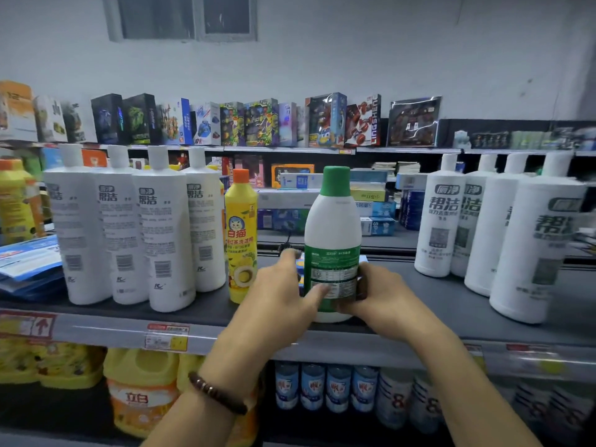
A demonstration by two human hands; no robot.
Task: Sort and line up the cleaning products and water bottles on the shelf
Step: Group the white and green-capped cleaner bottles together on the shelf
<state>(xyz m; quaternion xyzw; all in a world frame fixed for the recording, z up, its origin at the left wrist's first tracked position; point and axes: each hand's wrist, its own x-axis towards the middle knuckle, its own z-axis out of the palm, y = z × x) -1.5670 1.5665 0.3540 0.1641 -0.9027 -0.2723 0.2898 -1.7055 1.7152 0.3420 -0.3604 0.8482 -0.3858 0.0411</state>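
Currently the green-capped bottle (332, 227) stands upright near the front edge of the shelf (419, 295), in the gap at its middle, and I have both hands on its lower half. My right hand (383, 295) is curled round the right side of the label and grips it. My left hand (283, 295) lies against the left side with fairly straight fingers, the forefinger across the label and the thumb up beside the bottle. Just to the left stands a yellow bottle (241, 233), touching or nearly touching the left row of white bottles (161, 227), which looks neatly lined up but shows its back labels. Well apart on the right, the right group of white bottles (516, 237) faces front in a looser line. On the level below I see water bottles (325, 387) in a row beside yellow jugs (138, 391). By my reckoning the job is partly done: the white rows are formed, while the green-capped bottle and the yellow one have no settled place yet.
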